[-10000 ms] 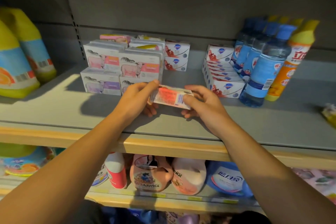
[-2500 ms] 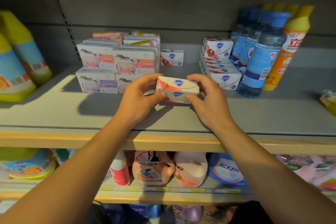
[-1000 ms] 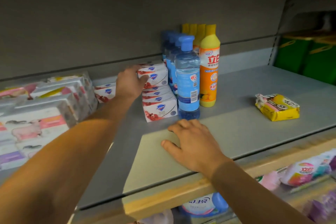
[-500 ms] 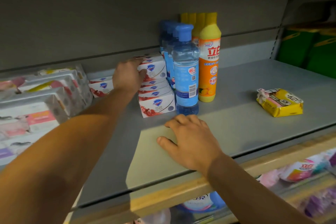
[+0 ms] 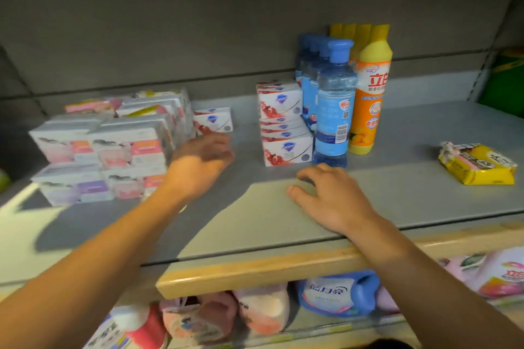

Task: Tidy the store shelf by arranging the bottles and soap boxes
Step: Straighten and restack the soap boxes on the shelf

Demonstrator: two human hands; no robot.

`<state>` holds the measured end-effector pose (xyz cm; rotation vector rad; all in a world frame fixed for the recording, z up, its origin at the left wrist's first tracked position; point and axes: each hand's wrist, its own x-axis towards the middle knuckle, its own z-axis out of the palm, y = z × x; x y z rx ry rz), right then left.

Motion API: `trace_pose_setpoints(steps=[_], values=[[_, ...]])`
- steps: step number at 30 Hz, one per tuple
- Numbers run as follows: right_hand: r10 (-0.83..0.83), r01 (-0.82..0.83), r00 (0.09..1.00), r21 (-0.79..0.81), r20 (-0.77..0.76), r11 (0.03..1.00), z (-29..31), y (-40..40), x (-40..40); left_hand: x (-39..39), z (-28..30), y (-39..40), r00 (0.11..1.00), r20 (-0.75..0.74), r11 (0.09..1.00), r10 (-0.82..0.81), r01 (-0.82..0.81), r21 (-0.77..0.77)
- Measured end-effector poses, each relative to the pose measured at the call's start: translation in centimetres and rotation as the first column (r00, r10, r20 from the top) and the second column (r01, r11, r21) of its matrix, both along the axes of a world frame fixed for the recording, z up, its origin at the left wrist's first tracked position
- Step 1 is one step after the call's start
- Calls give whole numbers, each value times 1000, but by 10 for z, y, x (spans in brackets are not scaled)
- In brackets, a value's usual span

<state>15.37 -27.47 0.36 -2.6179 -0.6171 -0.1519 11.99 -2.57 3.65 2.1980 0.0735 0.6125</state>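
Shelving fills the frame: a grey shelf with a wooden front lip runs from the left edge to the right edge, backed by a grey panel across the upper half. At the left of the frame stands the largest group, a stacked block of white soap multipacks with pink, orange and purple labels, two layers high and several rows deep. Just right of centre a row of blue-capped clear bottles lines up front to back, and touching its right side is a row of orange bottles with yellow tops. Against the left side of the blue bottles sits a stack of white soap boxes printed with red fruit and a blue shield, the rear ones piled higher than the front one. A lone soap box of the same kind rests near the back, just beside the multipacks. At the right edge a yellow wrapped packet lies flat, well apart from the bottles. Below the lip, pink pouches and a blue refill bag show on the lower shelf. The right hand lies palm down on the shelf in front of the blue bottles, fingers relaxed, grasping nothing. The left hand, blurred, hovers between the multipacks and the soap stack, fingers loosely extended and empty.
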Motion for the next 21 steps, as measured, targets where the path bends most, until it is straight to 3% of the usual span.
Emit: trace_pose_setpoints(steps=[3, 7, 11, 17, 21], values=[[61, -61, 998, 222, 6, 973, 7, 23, -3, -41, -17, 23, 997, -72, 1000, 9, -10, -15], [152, -157, 988, 320, 40, 934, 21, 75, 1, -66, -16, 52, 998, -56, 989, -9, 1, -146], [205, -212, 977, 220, 55, 952, 37, 130, 27, -76, -14, 83, 998, -58, 992, -27, 20, -123], [172, -178, 979, 50, 113, 983, 43, 193, 87, -76, -21, 102, 998, 25, 876, 58, -39, -480], [107, -110, 989, 20, 103, 994, 38, 227, 129, -73, -24, 104, 998, 22, 865, 53, -35, -501]])
